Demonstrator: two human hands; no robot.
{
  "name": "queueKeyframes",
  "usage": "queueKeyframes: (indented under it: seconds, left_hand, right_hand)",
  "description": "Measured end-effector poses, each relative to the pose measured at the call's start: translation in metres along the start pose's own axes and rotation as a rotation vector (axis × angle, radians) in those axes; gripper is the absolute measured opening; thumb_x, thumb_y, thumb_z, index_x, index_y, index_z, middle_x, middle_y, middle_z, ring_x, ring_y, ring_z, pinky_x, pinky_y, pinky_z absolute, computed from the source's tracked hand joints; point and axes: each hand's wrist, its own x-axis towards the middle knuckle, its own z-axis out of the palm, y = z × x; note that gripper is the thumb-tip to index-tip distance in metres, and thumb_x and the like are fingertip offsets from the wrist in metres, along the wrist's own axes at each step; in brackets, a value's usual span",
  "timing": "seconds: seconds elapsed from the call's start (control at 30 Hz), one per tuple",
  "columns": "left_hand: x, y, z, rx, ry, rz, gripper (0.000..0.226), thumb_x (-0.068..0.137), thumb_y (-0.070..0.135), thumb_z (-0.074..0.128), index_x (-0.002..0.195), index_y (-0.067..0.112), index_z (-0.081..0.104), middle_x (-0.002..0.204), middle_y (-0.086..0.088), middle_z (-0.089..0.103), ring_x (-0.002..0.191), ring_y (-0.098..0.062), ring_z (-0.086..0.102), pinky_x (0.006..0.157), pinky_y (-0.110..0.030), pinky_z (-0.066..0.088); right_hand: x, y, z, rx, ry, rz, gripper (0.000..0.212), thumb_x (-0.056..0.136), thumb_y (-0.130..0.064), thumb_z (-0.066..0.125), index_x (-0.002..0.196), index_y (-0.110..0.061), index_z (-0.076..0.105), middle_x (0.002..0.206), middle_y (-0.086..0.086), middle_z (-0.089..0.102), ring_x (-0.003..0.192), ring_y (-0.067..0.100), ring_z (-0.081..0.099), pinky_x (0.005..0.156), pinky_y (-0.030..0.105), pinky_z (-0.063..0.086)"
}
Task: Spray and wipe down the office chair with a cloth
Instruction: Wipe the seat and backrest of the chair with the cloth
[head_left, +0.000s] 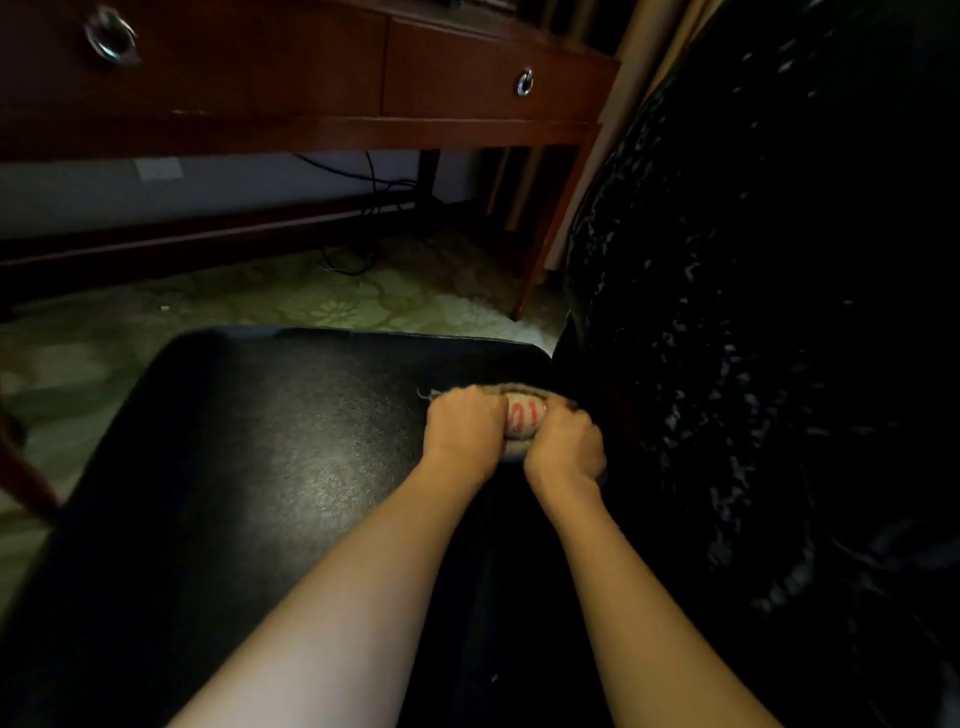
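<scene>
The black office chair seat (249, 457) fills the lower left and middle of the head view, and its dark backrest (753, 338) rises at the right. A bunched beige cloth (522, 418) with red marks lies on the seat close to the backrest. My left hand (462, 431) grips the cloth's left end. My right hand (563, 447) grips its right end. Both fists press the cloth down on the seat, side by side. No spray bottle is in view.
A dark red wooden desk (311, 88) with two drawers and ring pulls (524, 82) stands ahead, one leg (550, 228) close to the backrest. Black cables (363, 218) hang under it. Green patterned floor (322, 306) shows beyond the seat.
</scene>
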Motion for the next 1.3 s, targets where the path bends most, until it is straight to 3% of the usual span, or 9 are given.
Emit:
queueKeyframes:
  seconds: [0.3, 0.53, 0.63, 0.73, 0.8, 0.9, 0.97, 1.13, 1.3]
  left_hand:
    - [-0.157, 0.029, -0.010, -0.185, -0.071, 0.015, 0.038, 0.090, 0.034, 0.055, 0.127, 0.025, 0.059, 0.128, 0.000, 0.062, 0.113, -0.020, 0.061, 0.096, -0.031, 0.045]
    - [-0.262, 0.060, -0.011, -0.173, -0.119, -0.056, 0.037, 0.092, 0.028, 0.053, 0.129, 0.026, 0.056, 0.130, 0.000, 0.059, 0.110, -0.018, 0.059, 0.094, -0.030, 0.048]
    - [-0.287, 0.070, -0.021, -0.181, -0.136, -0.093, 0.043, 0.091, 0.040, 0.053, 0.132, 0.028, 0.053, 0.135, 0.003, 0.056, 0.116, -0.018, 0.057, 0.097, -0.031, 0.046]
    - [-0.308, 0.082, -0.028, -0.194, -0.165, -0.139, 0.052, 0.090, 0.049, 0.053, 0.138, 0.029, 0.046, 0.139, 0.003, 0.050, 0.123, -0.019, 0.051, 0.102, -0.030, 0.040]
    - [-0.321, 0.090, -0.031, -0.199, -0.146, -0.179, 0.046, 0.094, 0.042, 0.050, 0.138, 0.027, 0.046, 0.140, 0.002, 0.050, 0.124, -0.019, 0.051, 0.100, -0.029, 0.040]
    - [-0.340, 0.097, -0.036, -0.244, -0.111, -0.226, 0.035, 0.098, 0.015, 0.043, 0.131, 0.021, 0.052, 0.132, -0.001, 0.052, 0.118, -0.020, 0.050, 0.092, -0.027, 0.041]
    - [-0.347, 0.099, -0.036, -0.257, -0.126, -0.242, 0.036, 0.097, 0.010, 0.045, 0.129, 0.021, 0.054, 0.131, -0.002, 0.052, 0.116, -0.021, 0.051, 0.090, -0.028, 0.042]
    - [-0.363, 0.108, -0.043, -0.146, -0.222, -0.275, 0.043, 0.096, 0.039, 0.047, 0.138, 0.028, 0.043, 0.145, 0.003, 0.041, 0.130, -0.021, 0.042, 0.101, -0.031, 0.040]
    - [-0.379, 0.111, -0.053, -0.036, -0.210, -0.277, 0.042, 0.097, 0.041, 0.046, 0.137, 0.029, 0.044, 0.141, 0.004, 0.048, 0.126, -0.018, 0.047, 0.095, -0.029, 0.042]
  right_hand:
    - [-0.147, 0.065, -0.001, -0.023, -0.089, 0.000, 0.040, 0.099, -0.014, 0.029, 0.136, -0.023, 0.041, 0.137, 0.011, 0.045, 0.124, 0.030, 0.045, 0.099, 0.040, 0.042]
    - [-0.239, 0.122, -0.013, -0.003, -0.122, -0.118, 0.036, 0.101, -0.026, 0.028, 0.136, -0.032, 0.036, 0.139, 0.004, 0.041, 0.120, 0.024, 0.046, 0.095, 0.035, 0.044]
    - [-0.256, 0.134, -0.014, 0.016, -0.174, -0.119, 0.040, 0.100, -0.034, 0.028, 0.139, -0.032, 0.036, 0.142, 0.003, 0.039, 0.123, 0.025, 0.044, 0.099, 0.037, 0.043]
    - [-0.264, 0.149, -0.016, 0.056, -0.220, -0.215, 0.044, 0.098, -0.026, 0.036, 0.142, -0.027, 0.038, 0.144, 0.002, 0.039, 0.127, 0.027, 0.040, 0.102, 0.039, 0.041]
    - [-0.267, 0.159, -0.019, 0.106, -0.232, -0.350, 0.044, 0.096, -0.016, 0.042, 0.140, -0.025, 0.041, 0.142, 0.003, 0.040, 0.128, 0.025, 0.038, 0.102, 0.036, 0.037]
    - [-0.275, 0.167, -0.023, 0.164, -0.216, -0.368, 0.042, 0.096, -0.014, 0.041, 0.136, -0.024, 0.045, 0.141, 0.003, 0.041, 0.128, 0.025, 0.038, 0.103, 0.036, 0.035]
    - [-0.281, 0.169, -0.023, 0.185, -0.214, -0.380, 0.041, 0.095, -0.013, 0.041, 0.135, -0.022, 0.046, 0.139, 0.005, 0.042, 0.128, 0.027, 0.038, 0.103, 0.038, 0.037]
    - [-0.291, 0.180, -0.027, 0.281, -0.216, -0.416, 0.039, 0.095, -0.008, 0.039, 0.130, -0.021, 0.052, 0.135, 0.005, 0.047, 0.124, 0.025, 0.042, 0.100, 0.030, 0.036]
    - [-0.297, 0.190, -0.039, 0.265, -0.271, -0.495, 0.041, 0.091, -0.008, 0.045, 0.128, -0.023, 0.056, 0.129, 0.006, 0.051, 0.116, 0.028, 0.048, 0.093, 0.029, 0.043]
